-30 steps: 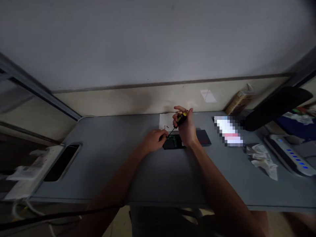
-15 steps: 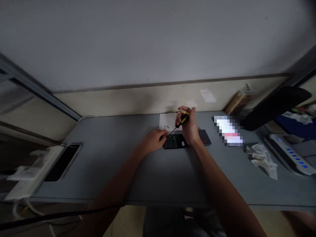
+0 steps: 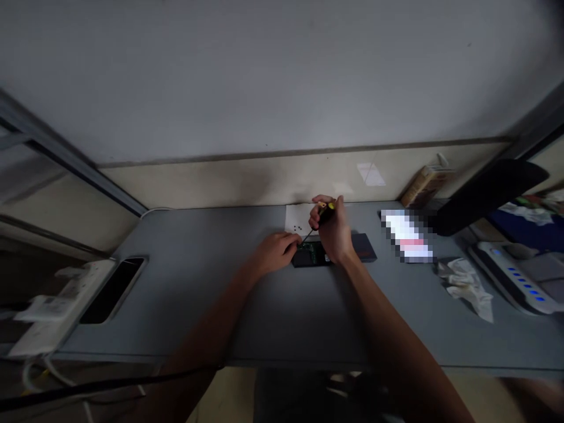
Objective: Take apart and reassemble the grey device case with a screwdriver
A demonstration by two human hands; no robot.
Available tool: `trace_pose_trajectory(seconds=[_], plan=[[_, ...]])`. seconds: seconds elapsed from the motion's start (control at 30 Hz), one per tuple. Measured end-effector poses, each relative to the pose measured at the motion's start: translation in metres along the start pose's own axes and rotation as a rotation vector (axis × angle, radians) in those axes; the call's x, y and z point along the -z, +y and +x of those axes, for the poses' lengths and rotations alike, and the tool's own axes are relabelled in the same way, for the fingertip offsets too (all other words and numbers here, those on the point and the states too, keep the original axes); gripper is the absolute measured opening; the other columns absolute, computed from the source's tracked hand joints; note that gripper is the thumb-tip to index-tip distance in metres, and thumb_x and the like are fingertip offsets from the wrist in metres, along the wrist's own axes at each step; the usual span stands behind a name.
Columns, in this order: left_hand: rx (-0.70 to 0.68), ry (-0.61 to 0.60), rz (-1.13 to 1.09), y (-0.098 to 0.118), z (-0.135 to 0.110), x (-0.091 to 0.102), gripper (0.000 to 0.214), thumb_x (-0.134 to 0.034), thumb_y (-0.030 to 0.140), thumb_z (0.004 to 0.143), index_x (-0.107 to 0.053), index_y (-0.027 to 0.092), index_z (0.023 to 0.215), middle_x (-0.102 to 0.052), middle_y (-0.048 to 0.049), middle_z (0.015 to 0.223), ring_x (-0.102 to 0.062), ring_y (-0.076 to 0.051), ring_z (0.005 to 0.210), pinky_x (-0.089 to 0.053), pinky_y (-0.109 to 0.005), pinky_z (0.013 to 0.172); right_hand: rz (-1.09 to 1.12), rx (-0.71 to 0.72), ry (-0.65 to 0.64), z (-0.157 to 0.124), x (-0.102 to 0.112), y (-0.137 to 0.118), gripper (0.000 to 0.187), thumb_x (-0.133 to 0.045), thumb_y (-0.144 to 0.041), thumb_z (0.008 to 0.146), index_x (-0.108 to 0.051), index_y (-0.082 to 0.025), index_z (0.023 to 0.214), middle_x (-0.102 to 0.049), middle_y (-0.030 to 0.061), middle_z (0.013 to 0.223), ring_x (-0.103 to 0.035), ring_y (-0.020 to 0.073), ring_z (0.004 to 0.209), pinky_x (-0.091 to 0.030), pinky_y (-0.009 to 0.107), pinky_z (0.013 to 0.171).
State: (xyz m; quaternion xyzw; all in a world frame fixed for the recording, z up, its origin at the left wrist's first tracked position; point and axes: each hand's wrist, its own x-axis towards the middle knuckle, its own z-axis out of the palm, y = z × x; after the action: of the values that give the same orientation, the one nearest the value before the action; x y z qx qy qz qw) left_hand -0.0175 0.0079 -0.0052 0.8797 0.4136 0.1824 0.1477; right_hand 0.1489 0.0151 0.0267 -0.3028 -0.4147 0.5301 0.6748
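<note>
R hand (image 3: pixel 333 230) has rolled round a bit since the last look, fingers (image 3: pixel 318 212) clamped on the yellow-and-black handle of a small screwdriver (image 3: pixel 326 211). Shaft slants down to the green PCB (image 3: pixel 311 254), set in a black case (image 3: pixel 302 262) on the table (image 3: pixel 198 294). Tip is at the board, exact contact too small to tell. L hand (image 3: pixel 274 252) is just left of the case, fingertips at its edge, can't tell if gripping. Behind: white paper (image 3: pixel 294 218) w/ tiny black screws (image 3: pixel 298 228). Dark box (image 3: pixel 365 247) just right of the case.
</note>
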Motion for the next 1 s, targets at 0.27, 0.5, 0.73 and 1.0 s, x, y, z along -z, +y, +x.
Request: trace_pose_trajectory(seconds=[0.27,0.5,0.73,1.0], plan=[[-0.036,0.046,-0.030,-0.003,0.000,-0.002,0.028,-0.050,0.010,0.091,-0.072,0.021,0.104,-0.078,-0.0064,0.100,-0.072,-0.022,0.094,-0.055,-0.035,0.088,-0.096,0.010,0.116,-0.003,-0.003,0.001,0.059,-0.084,-0.062,0.066,-0.037,-0.026,0.075,-0.049,-0.0093,0.066,-0.049,0.0087,0.053,-0.040,0.024,0.051],[-0.027,0.040,-0.013,-0.005,0.000,-0.001,0.032,-0.050,0.008,0.089,-0.075,0.022,0.104,-0.078,-0.0057,0.098,-0.072,-0.021,0.091,-0.056,-0.033,0.088,-0.240,0.113,0.067,-0.004,-0.003,0.005,0.050,-0.060,-0.076,0.082,-0.057,-0.027,0.091,-0.050,-0.0063,0.067,-0.051,0.0099,0.057,-0.043,0.025,0.054],[-0.036,-0.001,0.069,0.002,0.001,0.006,0.030,-0.051,0.009,0.088,-0.077,0.021,0.100,-0.077,-0.0067,0.095,-0.072,-0.023,0.092,-0.056,-0.036,0.090,-0.273,0.225,0.095,-0.011,-0.006,-0.016,0.049,-0.065,-0.070,0.083,-0.045,-0.026,0.077,-0.056,-0.0056,0.065,-0.053,0.0103,0.053,-0.043,0.026,0.052],[0.112,-0.087,-0.162,0.006,-0.013,0.021,0.049,-0.070,0.036,0.089,-0.062,0.025,0.136,-0.071,-0.0075,0.124,-0.070,-0.024,0.105,-0.055,-0.034,0.090,-1.081,0.304,-0.244,-0.023,0.045,-0.086,0.022,-0.073,-0.048,0.086,-0.072,-0.027,0.090,-0.071,0.0047,0.098,-0.065,0.0224,0.087,-0.052,0.037,0.081]])
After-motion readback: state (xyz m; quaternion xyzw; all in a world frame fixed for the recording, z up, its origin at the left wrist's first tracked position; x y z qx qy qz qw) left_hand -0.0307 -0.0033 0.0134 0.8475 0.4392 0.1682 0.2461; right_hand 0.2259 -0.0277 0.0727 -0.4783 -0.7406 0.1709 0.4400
